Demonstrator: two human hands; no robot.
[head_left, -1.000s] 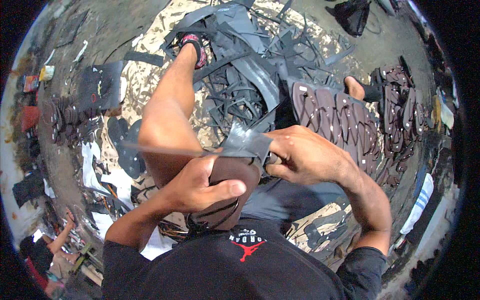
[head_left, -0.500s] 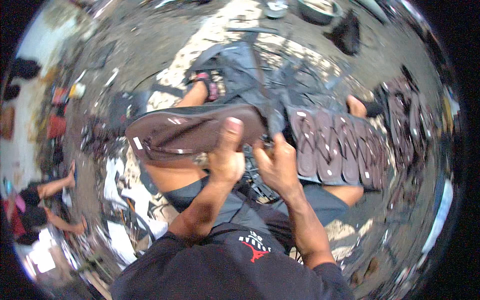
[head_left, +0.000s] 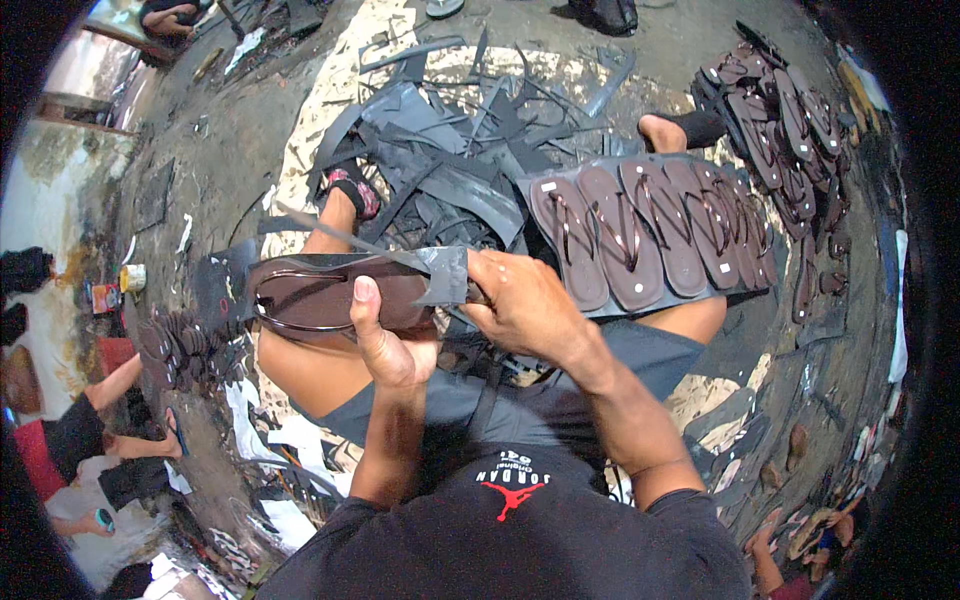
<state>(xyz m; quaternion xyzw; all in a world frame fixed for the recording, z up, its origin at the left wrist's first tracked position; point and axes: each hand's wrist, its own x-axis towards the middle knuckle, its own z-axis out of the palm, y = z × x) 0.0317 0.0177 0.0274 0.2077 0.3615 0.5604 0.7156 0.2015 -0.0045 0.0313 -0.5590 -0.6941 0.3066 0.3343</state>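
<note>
Seemingly light and bendy, the dark brown rubber flip-flop sandal [head_left: 330, 297] is clasped mid-sole by the left hand [head_left: 392, 345]; at three o'clock the right hand [head_left: 522, 305] pinches its heel.

Small yellow-white tin [head_left: 132, 277] stands on the floor far left, an orange-red packet [head_left: 102, 297] just beside it. No signs or screens visible.
</note>
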